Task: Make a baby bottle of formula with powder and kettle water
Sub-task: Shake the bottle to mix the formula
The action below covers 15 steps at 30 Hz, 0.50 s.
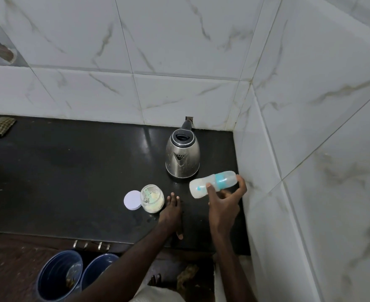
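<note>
Two hands work at a dark tabletop [71,171]: the right hand [225,203] grips a capped baby bottle [213,183] tipped sideways before the kettle [182,156], apparently shaking; the left hand [171,209] rests flat, released, beside the open powder jar [152,198]; a firm grip and tight cap would prevent leaks.

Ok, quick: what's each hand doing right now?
Left hand: open, flat on the counter, holding nothing.
Right hand: closed around the baby bottle, held tilted sideways.

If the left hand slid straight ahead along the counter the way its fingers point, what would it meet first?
The left hand lies flat on the counter, fingers pointing towards the back wall. Straight ahead, the first thing is probably the kettle. The open powder jar sits just to its left, likely outside that line, though depth is hard to judge.
</note>
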Each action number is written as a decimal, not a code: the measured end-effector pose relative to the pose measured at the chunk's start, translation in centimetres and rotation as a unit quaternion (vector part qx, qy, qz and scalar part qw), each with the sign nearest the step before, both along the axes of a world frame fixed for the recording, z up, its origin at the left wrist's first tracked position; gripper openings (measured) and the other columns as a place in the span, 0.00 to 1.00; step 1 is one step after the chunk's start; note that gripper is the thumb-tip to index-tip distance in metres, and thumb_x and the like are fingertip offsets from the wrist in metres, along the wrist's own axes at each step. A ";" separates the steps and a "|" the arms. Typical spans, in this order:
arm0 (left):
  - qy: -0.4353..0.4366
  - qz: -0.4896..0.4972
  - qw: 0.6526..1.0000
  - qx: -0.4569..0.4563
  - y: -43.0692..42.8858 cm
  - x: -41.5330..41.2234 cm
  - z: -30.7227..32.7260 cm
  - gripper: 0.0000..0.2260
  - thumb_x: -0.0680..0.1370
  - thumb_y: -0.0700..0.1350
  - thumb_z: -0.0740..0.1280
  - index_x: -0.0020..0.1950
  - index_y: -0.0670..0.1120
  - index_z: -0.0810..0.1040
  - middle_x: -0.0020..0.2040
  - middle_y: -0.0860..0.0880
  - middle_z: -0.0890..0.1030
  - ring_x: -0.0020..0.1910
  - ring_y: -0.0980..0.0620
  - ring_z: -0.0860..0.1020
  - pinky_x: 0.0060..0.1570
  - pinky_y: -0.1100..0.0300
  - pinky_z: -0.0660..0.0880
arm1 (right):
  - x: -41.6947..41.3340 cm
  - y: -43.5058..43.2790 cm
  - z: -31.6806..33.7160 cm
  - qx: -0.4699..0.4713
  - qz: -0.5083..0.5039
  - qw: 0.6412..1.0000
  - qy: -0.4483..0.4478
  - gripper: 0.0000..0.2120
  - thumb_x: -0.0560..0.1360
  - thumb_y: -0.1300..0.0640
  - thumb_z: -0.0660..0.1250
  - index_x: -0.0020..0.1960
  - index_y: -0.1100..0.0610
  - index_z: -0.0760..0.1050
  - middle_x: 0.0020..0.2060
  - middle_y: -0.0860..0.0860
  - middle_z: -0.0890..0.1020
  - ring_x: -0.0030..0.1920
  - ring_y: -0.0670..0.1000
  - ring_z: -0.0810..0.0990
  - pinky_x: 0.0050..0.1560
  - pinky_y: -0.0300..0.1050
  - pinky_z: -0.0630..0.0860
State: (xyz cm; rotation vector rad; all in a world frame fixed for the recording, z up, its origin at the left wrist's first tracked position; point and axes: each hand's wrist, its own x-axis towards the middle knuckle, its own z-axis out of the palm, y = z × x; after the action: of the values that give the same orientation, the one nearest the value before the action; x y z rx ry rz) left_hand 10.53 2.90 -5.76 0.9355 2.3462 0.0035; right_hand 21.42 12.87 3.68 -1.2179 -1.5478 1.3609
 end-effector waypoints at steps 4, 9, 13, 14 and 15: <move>-0.009 0.003 1.000 -0.017 0.0 -0.1 -0.2 0.69 0.60 0.49 0.86 0.83 0.42 0.36 0.81 0.36 0.34 0.81 0.37 0.38 0.80 0.48 0.48 | 0.1 -0.3 -1.1 0.029 0.166 0.981 -0.094 0.41 0.71 0.51 0.80 0.75 0.37 0.60 0.64 0.51 0.81 0.54 0.50 0.85 0.51 0.38 0.83; 0.004 -0.002 1.000 -0.017 0.1 -0.1 -0.5 0.70 0.58 0.49 0.87 0.82 0.36 0.38 0.82 0.35 0.37 0.82 0.37 0.41 0.79 0.47 0.55 | 0.0 0.5 0.5 0.005 -0.006 1.000 0.002 0.40 0.73 0.53 0.80 0.75 0.40 0.60 0.69 0.52 0.78 0.58 0.53 0.85 0.53 0.53 0.86; 0.009 -0.017 0.999 -0.035 0.2 -0.1 -0.4 0.71 0.59 0.51 0.86 0.82 0.41 0.36 0.81 0.35 0.34 0.81 0.35 0.37 0.80 0.47 0.46 | -0.4 -0.1 -0.6 0.025 0.161 0.983 -0.081 0.41 0.71 0.53 0.80 0.74 0.39 0.60 0.67 0.50 0.79 0.56 0.49 0.84 0.55 0.46 0.84; 0.009 -0.024 0.999 -0.040 0.2 -0.2 -0.5 0.71 0.59 0.52 0.86 0.83 0.42 0.36 0.80 0.35 0.33 0.80 0.35 0.35 0.80 0.47 0.44 | -0.4 -0.2 -0.8 0.036 0.187 0.977 -0.098 0.41 0.71 0.53 0.80 0.75 0.39 0.60 0.67 0.49 0.79 0.55 0.48 0.84 0.55 0.42 0.83; 0.011 -0.027 0.999 -0.038 0.2 -0.2 -0.7 0.72 0.58 0.52 0.87 0.83 0.43 0.36 0.80 0.35 0.33 0.80 0.35 0.35 0.80 0.46 0.45 | -0.5 -0.2 -0.7 0.043 0.181 0.978 -0.096 0.40 0.71 0.52 0.80 0.74 0.39 0.60 0.67 0.49 0.79 0.55 0.48 0.84 0.54 0.41 0.82</move>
State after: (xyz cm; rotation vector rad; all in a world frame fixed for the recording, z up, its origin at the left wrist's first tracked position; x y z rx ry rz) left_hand 10.30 3.14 -6.46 0.9663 2.3239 -0.1184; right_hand 20.93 12.68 2.95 -1.0730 -2.0208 1.4143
